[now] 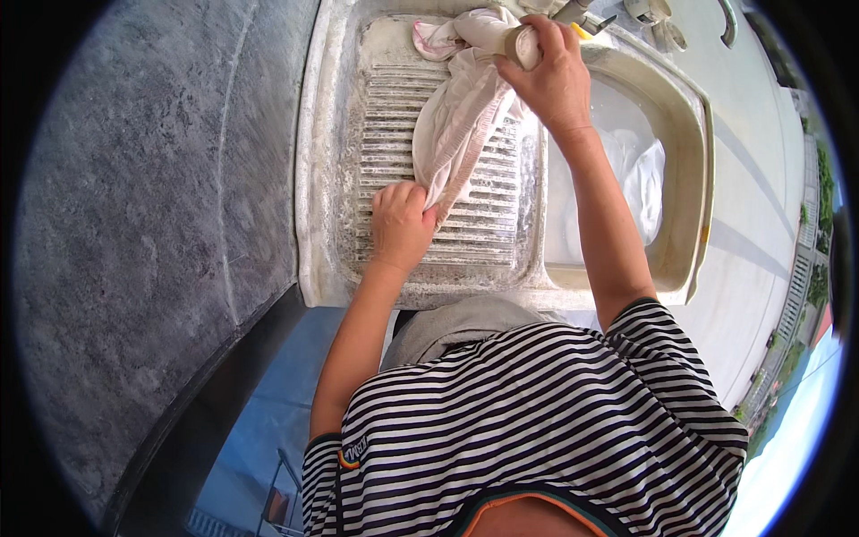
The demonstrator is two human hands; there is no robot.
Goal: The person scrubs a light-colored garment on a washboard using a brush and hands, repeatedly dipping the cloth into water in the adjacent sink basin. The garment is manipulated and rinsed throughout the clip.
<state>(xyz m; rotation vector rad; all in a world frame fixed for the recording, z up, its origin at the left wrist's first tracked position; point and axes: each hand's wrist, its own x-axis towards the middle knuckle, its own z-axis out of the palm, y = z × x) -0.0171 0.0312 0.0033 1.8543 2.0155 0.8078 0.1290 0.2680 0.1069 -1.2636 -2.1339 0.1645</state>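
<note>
A wet, pale pink-white garment [456, 121] with a gathered edge lies stretched over the ridged washboard [385, 134] of a laundry sink. My left hand [403, 222] is closed on the garment's near end and presses it against the ridges. At the far end, my right hand [553, 79] grips a small rounded tan object [523, 46] with a paler face; its kind I cannot make out. That object sits over the garment's far part, where white cloth with a pink edge [436, 39] bunches up.
The sink's basin [689, 134] on the right holds cloudy water and a white cloth [642, 183]. A metal tap [573, 11] and small containers [649, 11] stand beyond the far rim. A dark grey wall or slab [143, 179] borders the sink's left side.
</note>
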